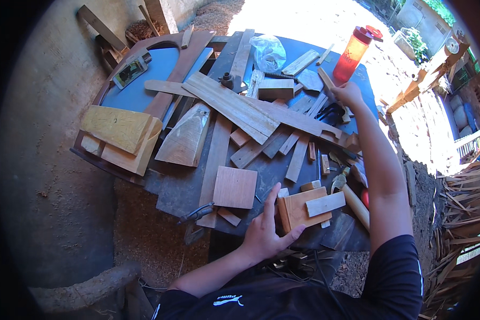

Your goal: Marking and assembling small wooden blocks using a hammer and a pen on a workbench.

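Observation:
My left hand (265, 234) rests at the near edge of the workbench (178, 189), fingers spread, touching the side of a small reddish wooden block (296, 212) that has a pale strip (325, 204) lying across it. My right hand (348, 93) reaches to the far right of the bench and closes on a thin wooden stick (326, 77), just below an orange bottle (353, 53). A square reddish board (234, 186) lies left of my left hand.
Many wood offcuts and planks (234, 104) cover the bench, with a thick yellow block (120, 128), a wedge-shaped piece (185, 137), a plastic bag (268, 52), a phone (129, 72) and a hammer handle (354, 205). Sawdust covers the ground; wood scraps pile at right.

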`<state>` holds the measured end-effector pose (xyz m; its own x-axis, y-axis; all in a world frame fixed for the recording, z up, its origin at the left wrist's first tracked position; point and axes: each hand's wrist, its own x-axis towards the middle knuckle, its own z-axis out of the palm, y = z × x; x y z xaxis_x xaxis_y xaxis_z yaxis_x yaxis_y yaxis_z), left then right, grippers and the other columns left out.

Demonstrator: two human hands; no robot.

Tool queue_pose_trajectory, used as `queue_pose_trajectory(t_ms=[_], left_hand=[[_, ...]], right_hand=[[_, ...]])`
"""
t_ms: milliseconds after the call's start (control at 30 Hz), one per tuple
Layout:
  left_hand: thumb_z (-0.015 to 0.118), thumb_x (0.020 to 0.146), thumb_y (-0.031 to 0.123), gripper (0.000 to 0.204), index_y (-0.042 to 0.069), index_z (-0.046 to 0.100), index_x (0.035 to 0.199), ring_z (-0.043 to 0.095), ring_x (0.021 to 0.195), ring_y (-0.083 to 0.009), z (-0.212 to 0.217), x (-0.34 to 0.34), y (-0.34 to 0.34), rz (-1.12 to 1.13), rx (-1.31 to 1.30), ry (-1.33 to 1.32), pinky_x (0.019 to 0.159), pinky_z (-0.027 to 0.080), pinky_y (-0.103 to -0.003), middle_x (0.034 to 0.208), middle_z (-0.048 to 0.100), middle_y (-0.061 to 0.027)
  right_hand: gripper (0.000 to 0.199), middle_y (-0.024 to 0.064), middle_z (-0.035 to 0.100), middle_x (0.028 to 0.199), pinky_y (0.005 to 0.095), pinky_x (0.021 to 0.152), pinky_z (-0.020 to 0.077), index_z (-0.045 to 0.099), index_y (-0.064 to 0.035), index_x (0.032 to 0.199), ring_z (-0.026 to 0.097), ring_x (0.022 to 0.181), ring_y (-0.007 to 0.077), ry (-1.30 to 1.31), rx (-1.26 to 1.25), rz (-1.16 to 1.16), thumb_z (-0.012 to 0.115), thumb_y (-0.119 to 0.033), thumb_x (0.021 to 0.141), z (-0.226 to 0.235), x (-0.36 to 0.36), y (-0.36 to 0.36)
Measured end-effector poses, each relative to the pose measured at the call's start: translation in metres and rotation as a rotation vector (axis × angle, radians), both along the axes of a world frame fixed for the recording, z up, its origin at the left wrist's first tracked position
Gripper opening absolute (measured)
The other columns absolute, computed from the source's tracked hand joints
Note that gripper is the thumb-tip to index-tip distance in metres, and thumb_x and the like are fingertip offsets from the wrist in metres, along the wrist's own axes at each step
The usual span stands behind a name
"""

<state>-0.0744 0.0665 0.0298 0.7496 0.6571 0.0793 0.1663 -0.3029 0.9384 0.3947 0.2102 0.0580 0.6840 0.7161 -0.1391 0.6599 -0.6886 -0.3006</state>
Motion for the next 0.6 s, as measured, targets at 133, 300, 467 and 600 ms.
queue_pose_trajectory(t_ms=[133,300,467,600], left_hand=[[0.078,0.091,0.043,0.110,0.005,0.005,0.163,0.063,0.128,-0.0410,0.000,0.001,0.001,-0.050,-0.146,0.022,0.110,0.048,-0.046,0.132,0.061,-0.0335],[0.079,0.090,0.045,0.110,0.002,0.009,0.164,0.068,0.121,-0.0360,0.006,0.000,0.003,0.049,-0.083,-0.071,0.105,0.051,-0.043,0.126,0.068,-0.0301],[0.082,0.087,0.046,0.115,0.002,0.009,0.164,0.070,0.118,-0.0357,0.002,0.002,0.010,-0.015,-0.148,-0.126,0.100,0.055,-0.043,0.124,0.069,-0.0275],[0.082,0.087,0.044,0.115,0.002,0.008,0.165,0.071,0.116,-0.0305,0.004,0.007,0.005,0.038,-0.203,-0.125,0.100,0.054,-0.040,0.120,0.072,-0.0247]], right_hand=[[0.043,0.0073,0.069,0.092,0.0288,0.066,0.0501,0.072,0.0022,0.113,0.063,0.078,0.0146,0.516,0.428,-0.074,0.072,-0.031,0.086,0.021,-0.002,-0.050],[0.038,0.0044,0.065,0.096,0.0242,0.067,0.0481,0.069,0.0001,0.117,0.061,0.085,0.0126,0.765,0.547,0.346,0.067,-0.021,0.085,0.100,-0.136,-0.175],[0.035,0.0048,0.070,0.098,0.0304,0.072,0.0551,0.076,-0.0027,0.112,0.068,0.091,0.0135,0.595,0.218,0.686,0.072,-0.005,0.077,0.106,-0.184,-0.272],[0.034,0.0068,0.071,0.098,0.0305,0.073,0.0552,0.076,-0.0015,0.112,0.067,0.087,0.0134,0.506,0.345,0.395,0.075,-0.009,0.079,0.066,-0.188,-0.292]])
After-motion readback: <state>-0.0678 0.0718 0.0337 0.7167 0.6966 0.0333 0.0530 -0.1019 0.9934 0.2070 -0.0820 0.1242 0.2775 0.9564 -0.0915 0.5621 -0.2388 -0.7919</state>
